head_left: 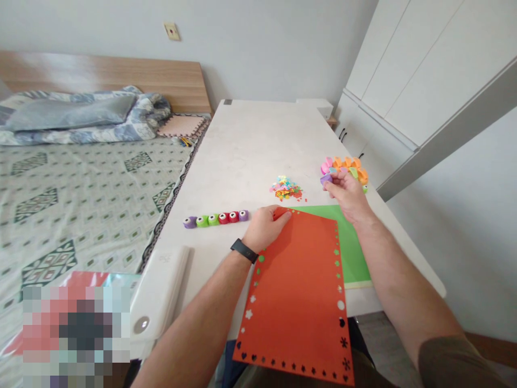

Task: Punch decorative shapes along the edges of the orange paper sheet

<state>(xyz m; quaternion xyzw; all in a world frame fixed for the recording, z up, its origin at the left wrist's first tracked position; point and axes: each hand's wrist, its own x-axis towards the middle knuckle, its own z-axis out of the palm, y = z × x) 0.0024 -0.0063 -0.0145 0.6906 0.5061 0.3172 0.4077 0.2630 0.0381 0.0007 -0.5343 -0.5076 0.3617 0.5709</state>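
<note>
My left hand (267, 226) grips the top left corner of an orange-red paper sheet (297, 285), with small shapes punched out along its edges. The sheet's lower end juts past the table's front edge. At the right, my right hand (346, 195) pinches a purple craft punch (325, 180) beside a cluster of colourful punches (347, 163). Under the orange-red sheet lies green paper (357, 253). A row of several small punches (218, 218) stands left of my left hand. Beyond the sheet is a heap of colourful paper cutouts (285, 188).
All of this lies on a white table (258, 140). A long white device (161, 291) sits at its left front edge. To the left is a bed (92, 188) with a folded quilt (153, 110); white cabinets (420, 64) stand on the right.
</note>
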